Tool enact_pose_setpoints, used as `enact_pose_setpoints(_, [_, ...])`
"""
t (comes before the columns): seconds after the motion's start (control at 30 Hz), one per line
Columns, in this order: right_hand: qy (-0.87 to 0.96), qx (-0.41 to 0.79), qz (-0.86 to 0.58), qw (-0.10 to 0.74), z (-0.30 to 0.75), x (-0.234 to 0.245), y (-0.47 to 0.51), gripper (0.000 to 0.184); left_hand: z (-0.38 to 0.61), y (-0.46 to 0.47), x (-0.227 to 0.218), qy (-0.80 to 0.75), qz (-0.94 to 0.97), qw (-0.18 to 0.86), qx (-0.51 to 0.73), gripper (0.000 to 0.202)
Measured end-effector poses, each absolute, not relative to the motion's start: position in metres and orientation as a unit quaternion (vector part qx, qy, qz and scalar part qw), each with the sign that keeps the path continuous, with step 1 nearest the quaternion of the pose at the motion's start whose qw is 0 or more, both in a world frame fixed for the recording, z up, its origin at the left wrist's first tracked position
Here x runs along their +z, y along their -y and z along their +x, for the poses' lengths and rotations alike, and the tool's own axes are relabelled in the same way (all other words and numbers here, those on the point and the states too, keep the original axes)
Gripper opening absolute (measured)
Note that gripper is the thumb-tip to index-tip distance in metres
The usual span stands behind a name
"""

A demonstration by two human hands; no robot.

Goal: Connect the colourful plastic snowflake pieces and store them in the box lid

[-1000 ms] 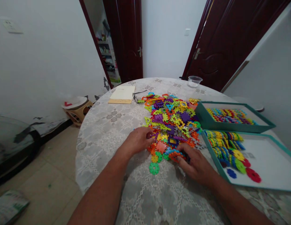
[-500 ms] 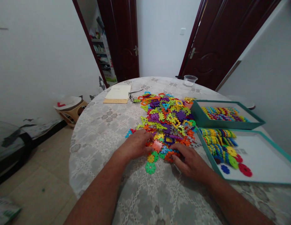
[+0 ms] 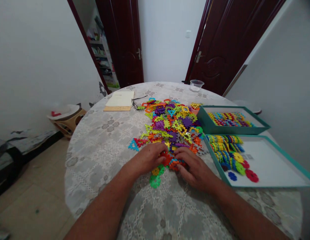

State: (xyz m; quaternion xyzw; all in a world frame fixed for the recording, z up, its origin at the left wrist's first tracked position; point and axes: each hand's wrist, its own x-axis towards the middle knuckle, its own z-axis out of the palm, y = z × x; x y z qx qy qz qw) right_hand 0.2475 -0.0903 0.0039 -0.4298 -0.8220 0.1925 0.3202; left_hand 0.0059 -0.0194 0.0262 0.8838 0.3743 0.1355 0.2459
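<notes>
A heap of colourful toothed plastic building pieces (image 3: pixel 167 125) covers the middle of the table. At its near edge, my left hand (image 3: pixel 150 157) has its fingers curled, thumb and fingertips pinching a flat orange-red piece (image 3: pixel 166 159). Close beside it, my right hand (image 3: pixel 195 166) grips a small bunch of orange toothed pieces (image 3: pixel 174 164), with some blue showing among them. The two hands nearly meet. Just below the left fingers lie green gear-shaped discs (image 3: pixel 155 181) and a yellow one (image 3: pixel 155 171). A blue toothed triangle (image 3: pixel 133 145) rests left of the heap.
On the right, a shallow teal-rimmed tray (image 3: pixel 265 163) holds rows of discs, with a deeper teal box (image 3: pixel 220 128) of sorted pieces behind it. A notepad (image 3: pixel 121 99), eyeglasses (image 3: pixel 135 104) and a clear plastic bowl (image 3: pixel 196 84) lie farther back.
My left hand has come closer to my right hand. A pinkish square by its fingers no longer shows, and an orange-red piece appears there. The view has turned slightly right.
</notes>
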Motion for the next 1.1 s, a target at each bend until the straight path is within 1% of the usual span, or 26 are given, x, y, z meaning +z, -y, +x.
enact_pose_setpoints(0.1, [0.830, 0.186, -0.425, 0.310, 0.249, 0.004, 0.091, 0.027, 0.012, 0.022, 0.024, -0.358, 0.880, 0.273, 0.155, 0.008])
enact_pose_setpoints(0.23, [0.832, 0.223, -0.429, 0.272, 0.251, 0.011, 0.091, 0.030, 0.020, 0.025, 0.021, -0.366, 0.878, 0.254, 0.174, 0.007])
enact_pose_setpoints(0.4, [0.831, 0.246, -0.443, 0.230, 0.258, 0.025, 0.092, 0.023, 0.023, 0.028, 0.022, -0.351, 0.886, 0.245, 0.179, 0.008])
enact_pose_setpoints(0.5, [0.830, 0.239, -0.430, 0.262, 0.264, 0.029, 0.091, 0.025, 0.023, 0.030, 0.024, -0.360, 0.883, 0.240, 0.182, 0.006])
enact_pose_setpoints(0.6, [0.832, 0.221, -0.429, 0.275, 0.265, 0.027, 0.091, 0.026, 0.025, 0.032, 0.025, -0.343, 0.878, 0.285, 0.172, 0.005])
enact_pose_setpoints(0.73, [0.829, 0.206, -0.464, 0.235, 0.262, 0.018, 0.092, 0.019, 0.026, 0.034, 0.026, -0.322, 0.867, 0.352, 0.143, 0.018])
enact_pose_setpoints(0.83, [0.818, 0.209, -0.473, 0.254, 0.257, 0.013, 0.093, 0.023, 0.027, 0.034, 0.028, -0.342, 0.862, 0.350, 0.132, 0.025])
enact_pose_setpoints(0.93, [0.801, 0.252, -0.468, 0.278, 0.254, 0.011, 0.091, 0.029, 0.027, 0.034, 0.031, -0.355, 0.861, 0.336, 0.138, 0.020])
enact_pose_setpoints(1.0, [0.790, 0.263, -0.468, 0.297, 0.254, 0.008, 0.088, 0.024, 0.026, 0.034, 0.032, -0.351, 0.864, 0.334, 0.139, 0.016])
enact_pose_setpoints(1.07, [0.787, 0.225, -0.475, 0.323, 0.254, 0.004, 0.083, 0.020, 0.025, 0.035, 0.033, -0.348, 0.868, 0.329, 0.134, 0.014])
enact_pose_setpoints(1.1, [0.789, 0.194, -0.484, 0.326, 0.253, 0.002, 0.080, 0.021, 0.025, 0.035, 0.033, -0.347, 0.870, 0.325, 0.132, 0.014])
